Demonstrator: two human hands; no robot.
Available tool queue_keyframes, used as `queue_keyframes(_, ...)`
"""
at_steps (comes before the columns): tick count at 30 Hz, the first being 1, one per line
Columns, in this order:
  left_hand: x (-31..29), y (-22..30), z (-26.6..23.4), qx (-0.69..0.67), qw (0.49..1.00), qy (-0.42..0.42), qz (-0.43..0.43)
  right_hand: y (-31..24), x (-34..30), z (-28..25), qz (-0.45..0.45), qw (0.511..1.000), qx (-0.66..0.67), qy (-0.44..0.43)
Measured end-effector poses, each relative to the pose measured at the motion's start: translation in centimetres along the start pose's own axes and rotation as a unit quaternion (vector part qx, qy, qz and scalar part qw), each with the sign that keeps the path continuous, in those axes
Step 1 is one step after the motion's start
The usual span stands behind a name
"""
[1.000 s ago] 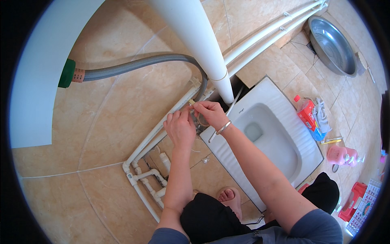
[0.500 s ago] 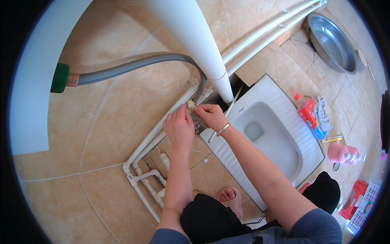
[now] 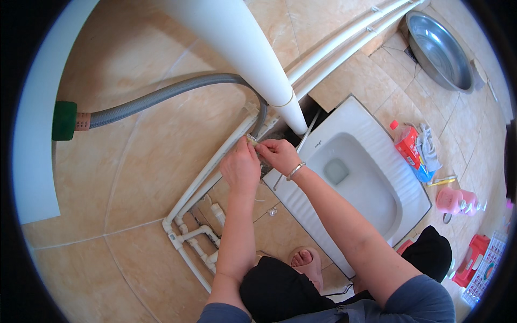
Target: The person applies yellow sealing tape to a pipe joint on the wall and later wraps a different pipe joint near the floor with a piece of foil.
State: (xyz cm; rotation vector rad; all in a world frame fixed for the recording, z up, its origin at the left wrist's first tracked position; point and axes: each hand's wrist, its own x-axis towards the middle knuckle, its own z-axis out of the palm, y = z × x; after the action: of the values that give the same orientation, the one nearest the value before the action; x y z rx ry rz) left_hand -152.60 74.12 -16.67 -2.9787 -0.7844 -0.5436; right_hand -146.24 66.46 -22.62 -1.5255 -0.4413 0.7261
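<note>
A grey ribbed hose [image 3: 177, 95] runs from a green coupling [image 3: 64, 120] behind the thick white pipe [image 3: 242, 51] and bends down to my fingertips. At its lower end sits a small pale yellowish fitting [image 3: 251, 140], partly covered by my fingers. My left hand [image 3: 240, 166] is closed, its fingertips pinching this fitting from the left. From the right, my right hand [image 3: 280, 154] pinches at the same spot with thumb and forefinger. The hands nearly touch. What lies beneath the fingers is too small and hidden to make out.
A white squat toilet [image 3: 399, 167] is set into the floor to the right. Thin white pipes [image 3: 207, 173] run along the wall by my left forearm. Farther right are a metal basin [image 3: 440, 51], a red packet [image 3: 408, 146], pink bottles [image 3: 449, 200] and a plastic basket [image 3: 486, 269].
The view has shifted slightly, so the hose and green coupling appear lower and farther left. My left hand has turned a little, its fingers drawn more tightly together at the fitting.
</note>
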Motion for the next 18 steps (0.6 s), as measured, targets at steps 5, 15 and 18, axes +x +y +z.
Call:
queue_keyframes(5, 0.1, 0.1, 0.2, 0.017, 1.000, -0.016, -0.016, -1.0, 0.5, -0.4, -0.008, 0.979, -0.205, 0.007)
queue_keyframes(15, 0.4, 0.4, 0.0, -0.010, 0.995, -0.078, -0.066, 1.1, 2.4, -1.3, -0.054, 0.996, -0.067, -0.040)
queue_keyframes(18, 0.3, 0.2, 0.0, -0.011, 0.996, -0.071, -0.058, 1.3, 3.2, -1.6, -0.047, 0.995, -0.023, -0.087)
